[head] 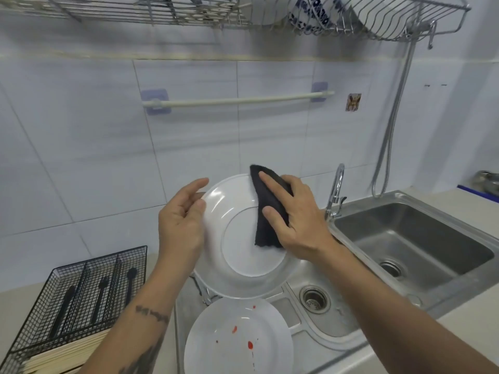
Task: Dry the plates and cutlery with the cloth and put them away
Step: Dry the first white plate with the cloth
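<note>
Plate (pixel 237 233) being held up, tilted, above the draining board (pixel 318 327) of the sink (pixel 405 238), underside facing the camera. Left hand (pixel 181 217) steadying the plate's left rim, thumb lying against the edge, fingers reaching behind and only partly visible. Right hand (pixel 294 220) pressing a dark cloth (pixel 270 206) flat against the plate's upper right part, fingers spread and fairly straight over the fabric, thumb on the cloth's lower left edge. Cloth hanging folded from the top rim down towards the plate's base ring.

Sitting just below: second white plate (pixel 237 344), face up, marked with red spots, overlapping the near edge of the draining board. Standing at left on the counter: black wire cutlery basket (pixel 81 287), divided into compartments, holding dark-handled utensils (pixel 101 292), pale wooden chopsticks (pixel 64 352) lying at its near end. Rising behind the right hand: chrome tap (pixel 336 190). Hanging overhead: metal dish rack (pixel 297 14) holding blue-patterned bowls (pixel 310 12) and white dishes. Running along the tiled wall: white towel rail (pixel 237 99).
</note>
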`<state>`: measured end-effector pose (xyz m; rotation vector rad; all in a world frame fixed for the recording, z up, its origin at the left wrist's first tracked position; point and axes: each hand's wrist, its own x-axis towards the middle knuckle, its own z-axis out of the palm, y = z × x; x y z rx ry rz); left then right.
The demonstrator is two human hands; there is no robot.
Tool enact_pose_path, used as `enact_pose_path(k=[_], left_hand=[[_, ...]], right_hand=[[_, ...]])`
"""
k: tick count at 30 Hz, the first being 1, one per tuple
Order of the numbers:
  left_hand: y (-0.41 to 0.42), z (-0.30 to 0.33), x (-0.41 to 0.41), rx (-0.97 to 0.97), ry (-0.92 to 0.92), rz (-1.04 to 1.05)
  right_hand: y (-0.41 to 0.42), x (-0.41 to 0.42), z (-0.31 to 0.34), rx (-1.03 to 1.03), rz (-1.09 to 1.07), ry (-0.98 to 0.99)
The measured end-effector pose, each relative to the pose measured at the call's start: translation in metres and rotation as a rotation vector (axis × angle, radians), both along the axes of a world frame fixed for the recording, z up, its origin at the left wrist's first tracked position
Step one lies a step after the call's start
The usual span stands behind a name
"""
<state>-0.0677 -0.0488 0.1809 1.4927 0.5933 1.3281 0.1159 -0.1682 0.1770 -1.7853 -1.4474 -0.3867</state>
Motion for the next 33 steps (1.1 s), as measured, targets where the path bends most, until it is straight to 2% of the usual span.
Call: enact_pose_path(k=[4,6,9,12,18,22,27,28,30,33], left_hand=[[0.0,-0.008,0.002,-0.109,-0.097,0.099],[0.0,-0.013,0.005,-0.171,-0.106,0.114],[-0.004,-0.021,0.016,-0.297,-0.104,0.113],[-0.011,-0.024,0.028,-0.321,-0.063,0.054],[-0.014,-0.018,0.029,-0.257,0.047,-0.076],[-0.018,-0.019,0.023,-0.212,0.024,-0.069],[-0.01,-0.011,0.008,-0.211,-0.03,-0.041],[-0.008,-0.01,0.006,-0.203,-0.03,-0.034],[-0.007,-0.008,0.006,-0.179,-0.014,-0.034],[-0.012,-0.009,0.014,-0.144,0.037,-0.052]], right_hand=[[-0.009,-0.015,-0.044,0.066,-0.016,0.367],[-0.014,-0.035,-0.066,0.123,-0.078,0.426],[-0.02,-0.066,-0.085,0.154,-0.171,0.23],[-0.017,-0.087,-0.091,0.017,-0.174,-0.028],[0.007,-0.073,-0.055,-0.123,-0.079,-0.211],[0.027,-0.048,-0.025,-0.149,-0.083,-0.129],[0.022,-0.015,-0.032,-0.021,-0.066,0.346],[0.019,-0.019,-0.038,-0.007,-0.078,0.384],[0.016,-0.036,-0.045,-0.004,-0.113,0.318],[0.025,-0.054,-0.037,-0.026,-0.099,0.055]])
